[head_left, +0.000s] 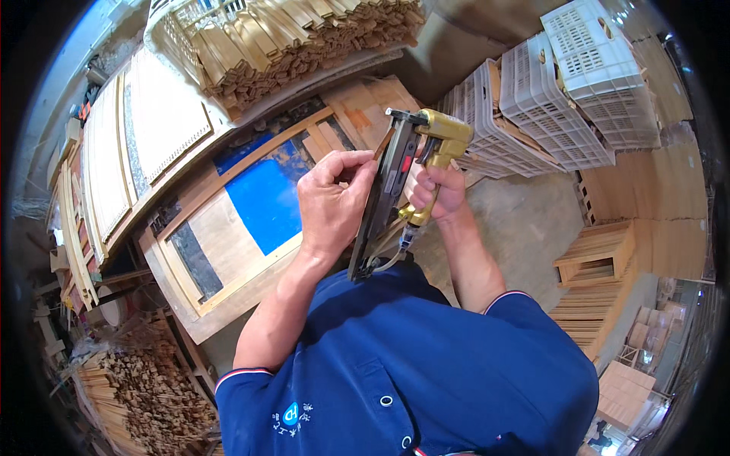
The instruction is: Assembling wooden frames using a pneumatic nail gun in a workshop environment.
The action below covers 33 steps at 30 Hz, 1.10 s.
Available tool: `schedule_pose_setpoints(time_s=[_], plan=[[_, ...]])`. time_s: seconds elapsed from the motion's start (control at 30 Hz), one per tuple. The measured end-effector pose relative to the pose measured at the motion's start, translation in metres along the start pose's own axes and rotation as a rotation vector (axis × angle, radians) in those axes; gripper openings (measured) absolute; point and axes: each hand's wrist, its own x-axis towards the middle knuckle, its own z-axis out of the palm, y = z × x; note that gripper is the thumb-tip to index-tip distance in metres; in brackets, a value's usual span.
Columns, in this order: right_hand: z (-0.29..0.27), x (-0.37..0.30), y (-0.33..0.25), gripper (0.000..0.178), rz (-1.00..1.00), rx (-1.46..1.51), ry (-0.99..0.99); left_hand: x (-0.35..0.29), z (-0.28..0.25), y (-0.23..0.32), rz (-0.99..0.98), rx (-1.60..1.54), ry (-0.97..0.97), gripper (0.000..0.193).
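Head view: a person in a navy shirt point(456, 349) holds a gold-and-black nail gun point(394, 175) before the chest in a workshop stacked with wood.
Right hand point(441, 190): wrapped around the gold handle point(439, 161), a grip that appears to carry the tool's weight, leaving the other hand free for finer work.
Left hand point(334, 194): raised beside the black magazine, thumb and forefinger drawn together near a thin brown strip point(385, 143); whether they pinch it or only touch the tool cannot be told.
Nail gun's place: in midair between the 2 hands, close to the torso, probably to keep its magazine side within easy sight and reach.
Long axis: the magazine runs steeply from the nose at the top down and slightly left, its tail toward the wearer's waist.
Nose: at the far end, away from the body, turned toward the picture's left.
Air hose point(394, 264): pale, curving below the handle near the magazine's tail.
Bench side: a wooden frame point(251, 275) with a blue surface point(266, 205) showing inside it lies left of the tool.
Backdrop: white crates point(525, 99) at upper right; wood strips point(281, 42) heaped at the top.
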Motion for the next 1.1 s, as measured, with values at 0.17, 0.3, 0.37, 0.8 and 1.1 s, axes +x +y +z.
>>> schedule_pose_setpoints(time_s=[0.17, 0.3, 0.37, 0.8, 1.1], plan=[[0.002, 0.001, -0.001, 0.04, -0.004, -0.068, 0.044, 0.0, -0.002, -0.004, 0.052, 0.059, -0.026, 0.012], [0.006, 0.003, -0.001, 0.04, 0.01, -0.066, 0.079, 0.004, -0.004, -0.007, 0.021, 0.012, -0.032, 0.011], [0.006, 0.006, 0.0, 0.039, -0.003, -0.055, 0.055, 0.008, -0.005, -0.005, 0.097, 0.119, -0.029, 0.011], [-0.001, 0.012, 0.0, 0.042, 0.046, 0.002, 0.056, 0.025, 0.01, 0.002, 0.21, 0.164, 0.011, 0.013], [0.001, 0.016, 0.005, 0.039, 0.026, 0.029, 0.038, 0.023, 0.011, 0.0, 0.223, 0.149, -0.05, 0.018]])
